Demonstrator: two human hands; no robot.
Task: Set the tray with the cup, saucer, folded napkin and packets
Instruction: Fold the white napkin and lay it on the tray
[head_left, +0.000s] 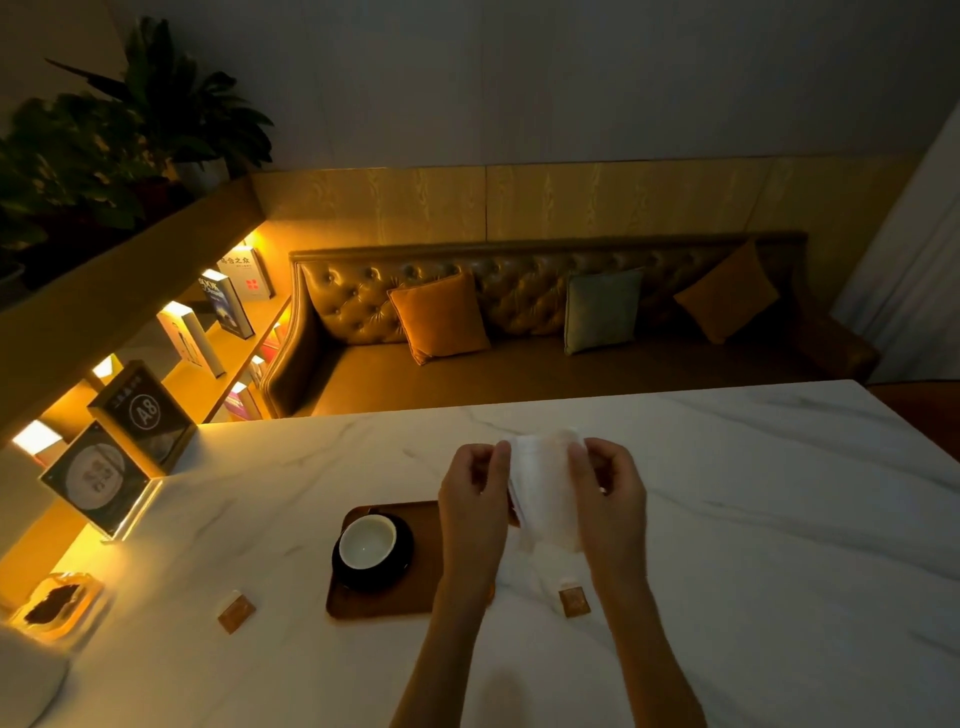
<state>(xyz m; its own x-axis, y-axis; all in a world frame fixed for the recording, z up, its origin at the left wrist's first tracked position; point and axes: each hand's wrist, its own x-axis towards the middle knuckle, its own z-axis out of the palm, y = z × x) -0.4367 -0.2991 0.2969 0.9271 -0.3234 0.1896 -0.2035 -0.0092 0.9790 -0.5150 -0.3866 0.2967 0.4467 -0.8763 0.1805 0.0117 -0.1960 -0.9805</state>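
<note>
Both hands are holding a white napkin (545, 493) up above the marble table (753, 519) — left hand (475, 488) pinching its left edge, right hand (610, 486) pinching the right, fingers closed on the paper. White cup (368, 543) is sitting on a black saucer (400, 564) at the wooden tray's (421, 519) left end. Two brown packets are lying off the tray — one (236, 612) to the left, one (574, 601) to the right, btwn the forearms.
</note>
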